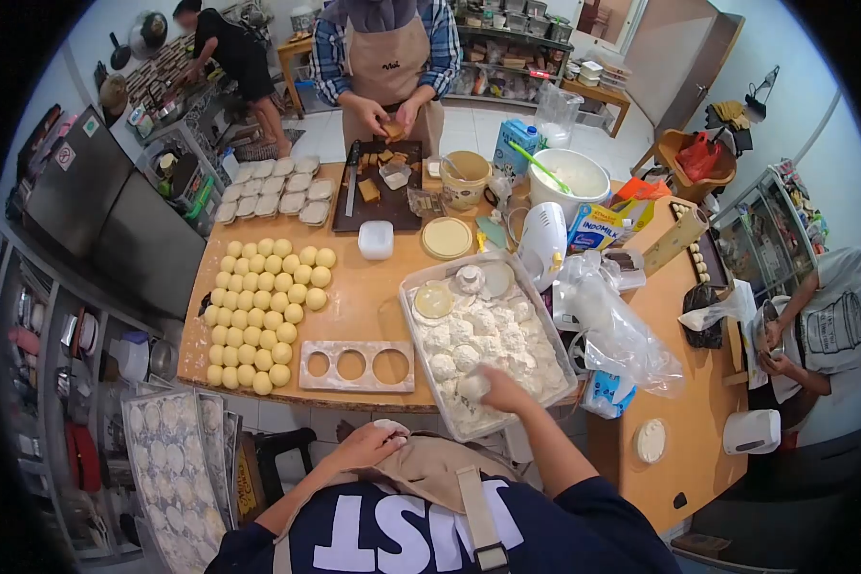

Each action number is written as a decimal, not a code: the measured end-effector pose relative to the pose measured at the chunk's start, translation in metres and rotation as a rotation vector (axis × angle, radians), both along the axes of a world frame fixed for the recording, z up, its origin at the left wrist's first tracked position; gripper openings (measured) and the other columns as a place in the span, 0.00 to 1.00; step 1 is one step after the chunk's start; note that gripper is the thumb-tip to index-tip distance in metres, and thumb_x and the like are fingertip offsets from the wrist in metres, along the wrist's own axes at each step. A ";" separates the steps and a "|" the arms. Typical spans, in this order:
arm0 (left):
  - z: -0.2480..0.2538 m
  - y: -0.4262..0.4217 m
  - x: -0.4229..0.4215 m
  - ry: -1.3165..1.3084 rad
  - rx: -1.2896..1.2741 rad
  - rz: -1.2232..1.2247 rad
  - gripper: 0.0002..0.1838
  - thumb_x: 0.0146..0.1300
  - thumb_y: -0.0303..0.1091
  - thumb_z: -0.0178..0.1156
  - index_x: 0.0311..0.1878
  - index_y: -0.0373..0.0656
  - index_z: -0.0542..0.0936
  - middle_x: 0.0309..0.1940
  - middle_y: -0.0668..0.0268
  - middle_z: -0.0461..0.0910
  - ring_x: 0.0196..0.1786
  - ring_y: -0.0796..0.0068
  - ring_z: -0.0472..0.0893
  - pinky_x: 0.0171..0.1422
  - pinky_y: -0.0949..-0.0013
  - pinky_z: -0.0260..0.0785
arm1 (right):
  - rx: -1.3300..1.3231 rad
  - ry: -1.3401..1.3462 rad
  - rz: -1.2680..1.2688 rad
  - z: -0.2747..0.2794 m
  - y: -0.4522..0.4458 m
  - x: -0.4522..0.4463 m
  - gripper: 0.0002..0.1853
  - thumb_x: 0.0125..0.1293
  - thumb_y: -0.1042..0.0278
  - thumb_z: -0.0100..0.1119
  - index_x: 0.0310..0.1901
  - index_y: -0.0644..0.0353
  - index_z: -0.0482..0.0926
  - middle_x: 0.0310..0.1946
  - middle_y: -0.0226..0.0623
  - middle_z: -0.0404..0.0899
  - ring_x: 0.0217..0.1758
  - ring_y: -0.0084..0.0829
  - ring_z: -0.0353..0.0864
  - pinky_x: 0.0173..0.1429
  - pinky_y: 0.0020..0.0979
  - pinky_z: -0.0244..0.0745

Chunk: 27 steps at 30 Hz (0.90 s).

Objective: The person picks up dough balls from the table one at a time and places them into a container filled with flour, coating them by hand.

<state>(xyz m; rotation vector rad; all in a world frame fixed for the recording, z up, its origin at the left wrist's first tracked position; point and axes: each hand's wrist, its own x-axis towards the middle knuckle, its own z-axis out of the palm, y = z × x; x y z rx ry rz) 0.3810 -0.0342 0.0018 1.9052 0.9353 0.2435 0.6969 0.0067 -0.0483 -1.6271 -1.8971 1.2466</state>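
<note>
My right hand (507, 390) is over the near part of a flour-filled plastic tub (407, 311), its fingers closed round a whitish, floured dough ball (473, 386). Several flour-coated lumps (464, 358) lie in the tub, along with round discs (434, 299) at its far end. My left hand (368, 446) is held low in front of my apron, fingers curled, with something white and floury at the fingertips that I cannot make out. Left of the tub, a wooden board with three round holes (357, 388) lies flat. Rows of smooth yellow dough balls (268, 301) cover the table's left side.
Across the table (373, 287), a person in an apron (385, 57) handles brown pieces over a dark tray with a knife (352, 182). A hand mixer (542, 239), white bowl (584, 177) and plastic bags (612, 316) crowd the right. Other people work at both sides.
</note>
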 end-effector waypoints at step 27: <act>-0.002 0.004 -0.003 -0.011 0.005 -0.016 0.16 0.65 0.40 0.54 0.48 0.38 0.76 0.38 0.55 0.80 0.42 0.57 0.79 0.47 0.63 0.71 | 0.272 -0.567 -0.246 0.028 -0.009 0.001 0.22 0.44 0.76 0.60 0.45 0.65 0.75 0.47 0.52 0.75 0.52 0.49 0.74 0.55 0.42 0.70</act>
